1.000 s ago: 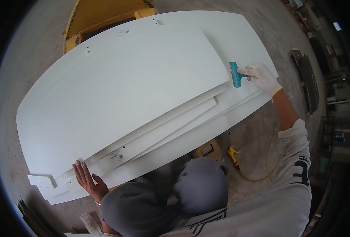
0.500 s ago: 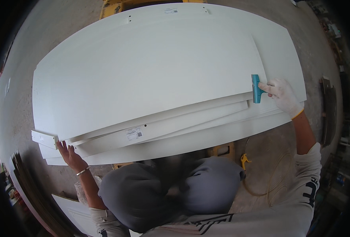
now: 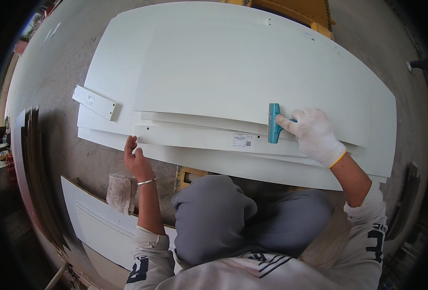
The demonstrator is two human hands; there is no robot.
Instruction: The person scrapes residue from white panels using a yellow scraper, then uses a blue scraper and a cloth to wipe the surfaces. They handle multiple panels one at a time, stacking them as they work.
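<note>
My right hand (image 3: pixel 316 133), in a white knitted glove with a yellow cuff, is closed around a teal scraper (image 3: pixel 274 123). The scraper's wide head lies over the front edge of a large white panel (image 3: pixel 209 72). My left hand (image 3: pixel 139 159) is bare, its fingers slightly bent and apart, with nothing visible in it. Its fingertips are by the left end of a narrow white strip (image 3: pixel 194 137) that has dark holes and a paper label (image 3: pixel 243 140). Whether they touch it I cannot tell. A short white board with holes (image 3: pixel 95 102) lies slanted at the stack's left end.
Yellow metal supports (image 3: pixel 298 9) show behind and under the stack. A crumpled, dirty pale cloth bundle (image 3: pixel 122 193) rests on a white panel leaning at the lower left (image 3: pixel 95 222). Brown boards (image 3: pixel 35 159) stand at the far left, more at the right (image 3: pixel 407 193).
My view has turned left, so the stack appears shifted right. My left hand has come away from the short board to the narrow strip's end. The scraper stays in my right hand.
</note>
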